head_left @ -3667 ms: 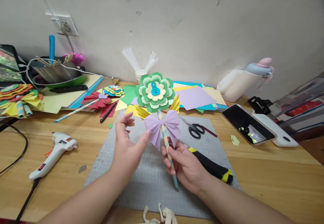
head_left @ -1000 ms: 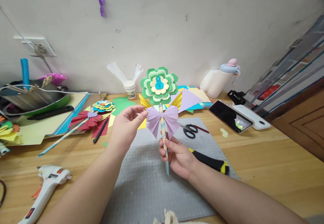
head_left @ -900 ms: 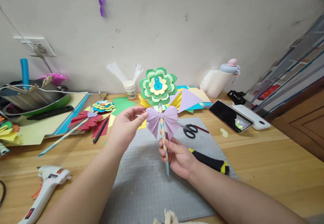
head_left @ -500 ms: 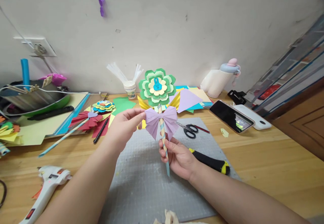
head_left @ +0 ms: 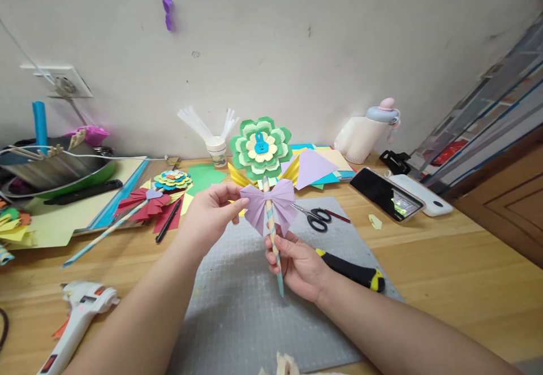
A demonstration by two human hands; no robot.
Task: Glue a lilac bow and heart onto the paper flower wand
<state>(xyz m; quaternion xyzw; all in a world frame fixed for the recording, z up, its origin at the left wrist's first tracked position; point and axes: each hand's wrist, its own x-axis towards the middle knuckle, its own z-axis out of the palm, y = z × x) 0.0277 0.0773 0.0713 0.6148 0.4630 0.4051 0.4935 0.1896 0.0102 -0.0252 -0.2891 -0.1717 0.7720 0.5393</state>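
A paper flower wand stands upright in front of me, above the cutting mat (head_left: 220, 284). Its head is a green layered paper flower (head_left: 250, 157) with a blue rabbit face at the centre, and yellow folded leaves (head_left: 290, 170) spread below. Between thumb and fingers, my left hand (head_left: 212, 214) pinches the left edge of the pleated purple paper bow (head_left: 254, 208). Lower down, my right hand (head_left: 303, 264) is wrapped round the striped paper stick (head_left: 272, 222), whose blue tip pokes out beneath the fingers.
Scissors (head_left: 317, 220) and a black-yellow tool handle (head_left: 352, 270) lie to the right, near a phone (head_left: 384, 193). A hot glue gun (head_left: 78, 318) rests at left. Behind it lies another paper flower wand (head_left: 106, 233) beside a black pen (head_left: 168, 220). A cup of glue sticks (head_left: 218, 151) stands behind.
Both hands keep their grips on the bow and stick. The view has shifted very slightly; little else differs.
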